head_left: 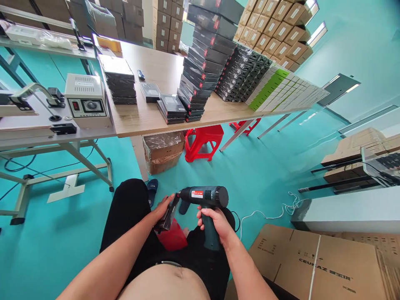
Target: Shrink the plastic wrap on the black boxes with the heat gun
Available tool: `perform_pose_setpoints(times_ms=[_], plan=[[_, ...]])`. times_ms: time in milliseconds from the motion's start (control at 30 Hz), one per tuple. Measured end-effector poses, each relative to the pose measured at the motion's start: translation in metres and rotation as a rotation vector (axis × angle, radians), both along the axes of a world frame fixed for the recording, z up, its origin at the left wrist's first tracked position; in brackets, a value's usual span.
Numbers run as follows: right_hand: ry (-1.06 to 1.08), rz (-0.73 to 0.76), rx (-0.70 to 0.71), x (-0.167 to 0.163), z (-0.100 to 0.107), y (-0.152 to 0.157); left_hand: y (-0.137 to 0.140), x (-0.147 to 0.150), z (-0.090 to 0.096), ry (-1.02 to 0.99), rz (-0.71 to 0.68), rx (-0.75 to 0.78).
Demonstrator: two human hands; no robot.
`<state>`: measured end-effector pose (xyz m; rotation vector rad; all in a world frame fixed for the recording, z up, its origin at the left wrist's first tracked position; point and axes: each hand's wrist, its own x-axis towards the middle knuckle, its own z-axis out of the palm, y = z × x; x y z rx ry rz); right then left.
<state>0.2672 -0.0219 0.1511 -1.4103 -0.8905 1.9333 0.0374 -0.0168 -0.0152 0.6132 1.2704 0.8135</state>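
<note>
well, both hands are busy above the lap: the right hand (220,225) is wrapped around the dark green grip of a heat gun (208,198), and the left hand (164,207) holds a small dark box (168,218) at a tilt. the gun's nozzle points leftward at the upper end of that box, very close to the left fingers; whether nozzle and box touch, i cannot tell. black trousers (131,208) lie on either side of the hands, and a red seat (172,237) shows just below the held box. past the left hand, on the floor, is a dark slipper (152,189).

straight ahead of both hands, well apart from them, stands the tabletop (140,121). it carries a low pile of dark boxes (171,109), a tall leaning stack (203,75) beside it, and, farther right, white and green boxes (281,91). ahead and to the left of the left hand sits a beige control unit (86,100) with a dial. to the right of the right hand are a large brown carton (325,262) and, beyond it, a tangled white cable (295,203) on the floor.
</note>
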Motion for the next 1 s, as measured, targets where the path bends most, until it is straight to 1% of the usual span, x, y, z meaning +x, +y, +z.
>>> perform_pose_setpoints(times_ms=[100, 133, 200, 267, 333, 467, 533, 567, 667, 700, 733, 833, 867, 900, 1000], plan=[[0.082, 0.086, -0.029, 0.011, 0.007, -0.009, 0.003, -0.003, 0.007, -0.209, 0.166, -0.228], [0.118, 0.133, -0.046, 0.017, 0.01, -0.015, 0.005, -0.006, 0.01, -0.296, 0.24, -0.264], [0.162, 0.211, -0.069, 0.029, 0.013, -0.026, 0.009, -0.012, 0.015, -0.469, 0.368, -0.269], [0.158, 0.241, -0.075, 0.036, 0.013, -0.032, 0.012, -0.018, 0.021, -0.605, 0.445, -0.227], [0.12, 0.208, -0.067, 0.034, 0.009, -0.031, 0.012, -0.021, 0.026, -0.692, 0.427, -0.214], [0.07, -0.014, -0.043, 0.013, 0.002, -0.011, 0.008, -0.019, 0.034, -0.781, 0.252, -0.265], [0.092, -0.047, -0.038, 0.002, 0.005, -0.001, 0.006, -0.018, 0.035, -0.776, 0.203, -0.289], [0.105, -0.015, -0.038, -0.001, 0.008, 0.002, 0.005, -0.018, 0.035, -0.763, 0.201, -0.291], [0.11, 0.207, -0.036, -0.005, 0.02, 0.008, 0.004, -0.02, 0.035, -0.722, 0.23, -0.275], [0.09, 0.258, -0.026, -0.006, 0.023, 0.009, 0.003, -0.021, 0.036, -0.719, 0.238, -0.268], [0.059, 0.269, -0.006, -0.006, 0.026, 0.009, 0.003, -0.021, 0.036, -0.727, 0.24, -0.261], [-0.029, 0.14, 0.058, -0.007, 0.028, 0.009, 0.003, -0.022, 0.038, -0.787, 0.249, -0.238], [-0.036, 0.123, 0.06, -0.007, 0.028, 0.008, 0.003, -0.022, 0.038, -0.802, 0.258, -0.23], [-0.025, 0.145, 0.048, -0.006, 0.029, 0.005, 0.003, -0.022, 0.038, -0.814, 0.271, -0.222], [0.036, 0.324, 0.012, 0.0, 0.031, -0.009, 0.006, -0.023, 0.035, -0.823, 0.347, -0.172]])
